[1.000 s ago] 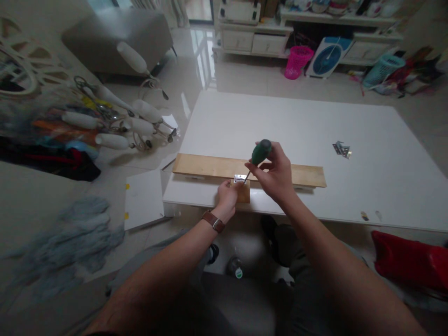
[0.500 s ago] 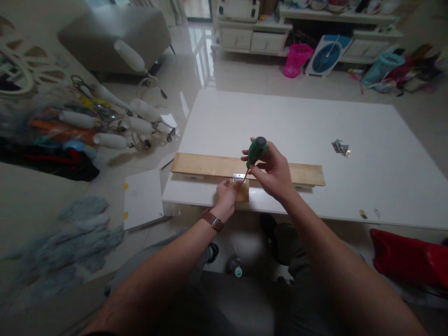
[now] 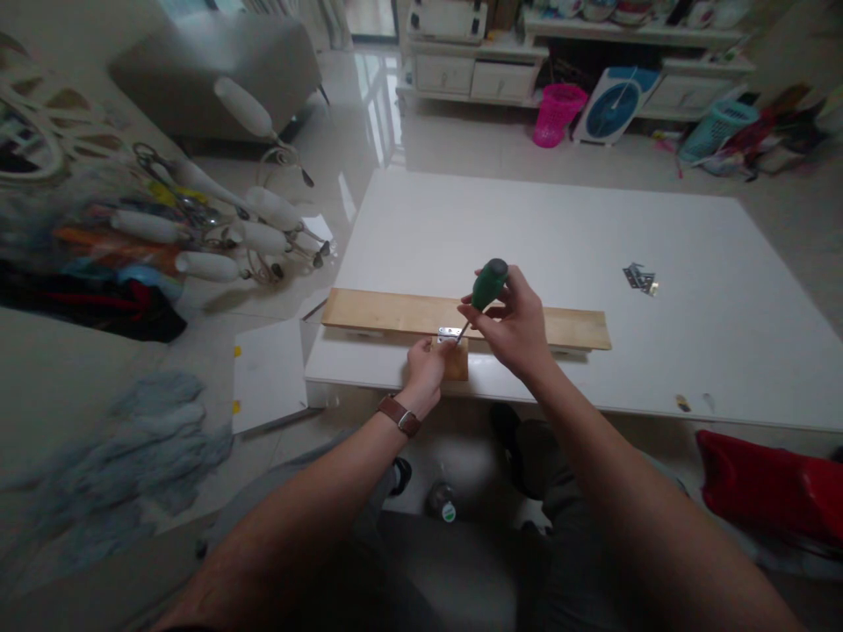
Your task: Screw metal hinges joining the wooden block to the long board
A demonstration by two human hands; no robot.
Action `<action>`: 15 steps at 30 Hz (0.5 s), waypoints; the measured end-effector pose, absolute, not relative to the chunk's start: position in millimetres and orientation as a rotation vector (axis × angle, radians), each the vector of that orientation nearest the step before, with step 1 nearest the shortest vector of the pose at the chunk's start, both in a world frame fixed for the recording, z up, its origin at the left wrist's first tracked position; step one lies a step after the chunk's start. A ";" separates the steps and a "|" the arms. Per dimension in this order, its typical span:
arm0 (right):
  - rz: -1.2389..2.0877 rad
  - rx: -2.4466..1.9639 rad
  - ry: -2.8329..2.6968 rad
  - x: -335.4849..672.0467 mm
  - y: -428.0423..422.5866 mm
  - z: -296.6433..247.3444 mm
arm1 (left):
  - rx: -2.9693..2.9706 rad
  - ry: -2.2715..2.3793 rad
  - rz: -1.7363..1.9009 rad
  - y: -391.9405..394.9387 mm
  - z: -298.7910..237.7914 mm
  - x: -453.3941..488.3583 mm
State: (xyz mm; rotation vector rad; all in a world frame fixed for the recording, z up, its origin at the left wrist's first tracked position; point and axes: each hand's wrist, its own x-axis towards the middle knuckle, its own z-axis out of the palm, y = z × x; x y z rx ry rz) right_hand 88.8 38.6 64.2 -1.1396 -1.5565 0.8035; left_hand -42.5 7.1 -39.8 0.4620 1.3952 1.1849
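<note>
Right hand (image 3: 520,329) grips green screwdriver (image 3: 486,291), tip on hinge (image 3: 450,333); left hand (image 3: 428,369) pinches small wood block (image 3: 457,362)

Floor: glossy pale tiles (image 3: 487,154), reflecting daylight.
Furniture: grey sofa (image 3: 217,61), white drawer unit (image 3: 474,77), low white table (image 3: 527,219).
Far side: pink basket (image 3: 557,112), fan (image 3: 609,105).

The room is dim and grey. Daylight comes from the doorway (image 3: 372,17) at the top, laying white glare on the glossy floor (image 3: 375,105) and a soft sheen on the table (image 3: 559,219). Shadows are faint. The screwdriver (image 3: 487,285) and wood block (image 3: 459,365) look fairly sharp; the left edge, with the grey cloth (image 3: 132,439), is smeared and stretched.
</note>
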 end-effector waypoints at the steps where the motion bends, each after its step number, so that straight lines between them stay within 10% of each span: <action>1: 0.838 -1.133 -1.543 88.4 38.2 64.5 | 0.457 1.391 1.183 7.0 -39.8 -42.6; 15: 0.922 -1.080 -1.621 91.0 36.0 68.4 | 0.436 1.415 1.195 6.6 -35.0 -42.4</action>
